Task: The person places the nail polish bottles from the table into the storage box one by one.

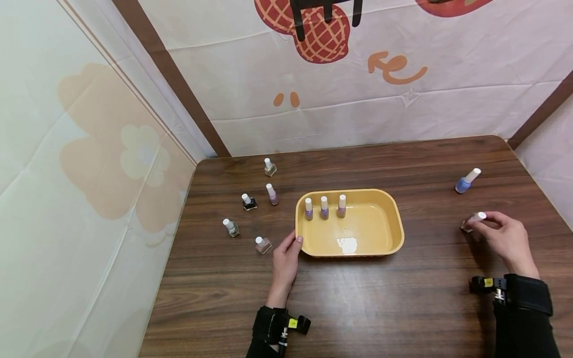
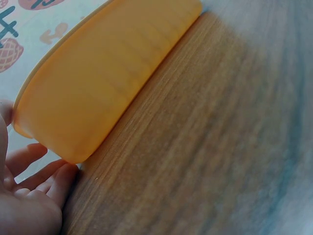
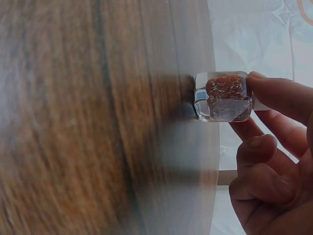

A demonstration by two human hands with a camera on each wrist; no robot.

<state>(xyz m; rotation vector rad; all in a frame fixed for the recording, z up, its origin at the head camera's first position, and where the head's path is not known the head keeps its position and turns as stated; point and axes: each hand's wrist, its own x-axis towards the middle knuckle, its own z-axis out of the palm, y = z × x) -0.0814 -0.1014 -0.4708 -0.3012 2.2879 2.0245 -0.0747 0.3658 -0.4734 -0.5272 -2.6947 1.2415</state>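
A yellow plastic basket [image 1: 373, 233] holds three nail polish bottles in purple shades, white caps up, along its left and back part. My left hand [image 1: 285, 261] grips the basket's front left corner, thumb at the rim and fingers along the outer wall; in the left wrist view the fingertips lie low against the wall [image 2: 93, 98]. Far to the right, my right hand [image 1: 508, 238] pinches a nail polish bottle [image 3: 227, 97] of thick clear glass between thumb and fingers at its white cap [image 1: 479, 216]. That bottle is tilted, its base close over the table.
A blue nail polish bottle [image 1: 464, 185] stands behind my right hand. Left of the basket are several more bottles, among them a black one [image 1: 249, 203], a purple one [image 1: 272, 195] and a pinkish one [image 1: 263, 245]. The wooden table [image 1: 380, 308] ends at a printed curtain [image 1: 335, 114].
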